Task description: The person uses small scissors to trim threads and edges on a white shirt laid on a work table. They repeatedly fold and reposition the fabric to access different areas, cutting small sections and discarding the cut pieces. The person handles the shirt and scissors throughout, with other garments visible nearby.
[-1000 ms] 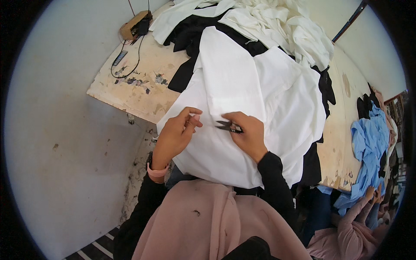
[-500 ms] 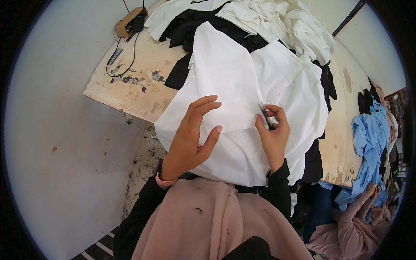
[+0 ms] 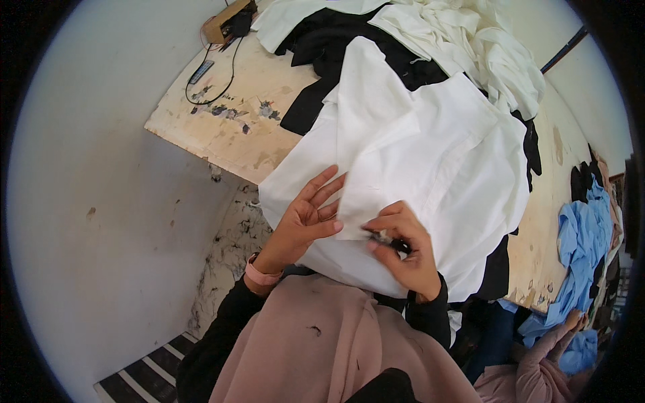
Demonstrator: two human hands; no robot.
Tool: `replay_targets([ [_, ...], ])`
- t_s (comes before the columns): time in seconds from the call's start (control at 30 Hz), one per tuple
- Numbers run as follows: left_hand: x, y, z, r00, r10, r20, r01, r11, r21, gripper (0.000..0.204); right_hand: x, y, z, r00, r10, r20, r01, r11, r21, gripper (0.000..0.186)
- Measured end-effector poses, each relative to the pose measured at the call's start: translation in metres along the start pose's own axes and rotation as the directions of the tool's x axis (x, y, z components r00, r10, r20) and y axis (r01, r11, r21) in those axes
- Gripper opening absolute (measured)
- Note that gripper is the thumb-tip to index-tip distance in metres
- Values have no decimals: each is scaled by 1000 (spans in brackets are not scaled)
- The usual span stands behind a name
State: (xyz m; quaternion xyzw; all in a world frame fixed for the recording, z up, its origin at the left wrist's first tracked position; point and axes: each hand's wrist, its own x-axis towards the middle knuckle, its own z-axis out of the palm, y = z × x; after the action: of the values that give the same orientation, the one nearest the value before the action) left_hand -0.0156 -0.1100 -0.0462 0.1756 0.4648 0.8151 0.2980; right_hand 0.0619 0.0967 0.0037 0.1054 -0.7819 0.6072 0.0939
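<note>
A white garment (image 3: 437, 154) lies spread in front of me, with one panel folded over toward its middle. My left hand (image 3: 306, 218) has the edge of that folded panel between its thumb and fingers, the fingertips partly behind the cloth. In my right hand (image 3: 406, 252) is a pair of small dark thread snips (image 3: 401, 246), gripped between thumb and fingers. Their tips, smeared by motion, are close to the lower corner of the panel, right of my left thumb. Whether the blades touch the cloth I cannot tell.
Black cloth (image 3: 316, 101) lies under the garment, with a heap of white cloth (image 3: 497, 60) behind. On the stained wooden table (image 3: 195, 134) are a brown box (image 3: 225, 23) and a black cable (image 3: 232, 74). At right, a person's hands (image 3: 574, 321) touch blue cloth (image 3: 578, 235).
My right hand has brought the snips down and left toward my left hand. My left hand, open before, now holds the panel's edge. The panel has been folded over, and the view has shifted slightly.
</note>
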Motion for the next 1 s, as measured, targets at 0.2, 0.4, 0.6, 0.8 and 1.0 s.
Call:
replay_targets([
  [0.2,2,7,11,991,-93,-92,93,996,-5,79,-9,23,0,903,333,-271,-280,936,215,21],
  [0.4,5,0,25,997,-22,-72,27,998,65,77,-2,32,22,901,402,-165,-329,879,345,28],
  [0.6,2,12,23,988,-79,-135,72,996,-57,72,-2,22,20,901,260,-348,-183,954,239,35],
  [0.8,2,26,28,991,-103,-85,93,988,-120,70,2,3,7,905,106,-413,-217,948,-233,29],
  [1.0,7,30,35,993,-104,-53,92,979,-184,70,14,4,2,890,256,-377,-202,963,176,26],
])
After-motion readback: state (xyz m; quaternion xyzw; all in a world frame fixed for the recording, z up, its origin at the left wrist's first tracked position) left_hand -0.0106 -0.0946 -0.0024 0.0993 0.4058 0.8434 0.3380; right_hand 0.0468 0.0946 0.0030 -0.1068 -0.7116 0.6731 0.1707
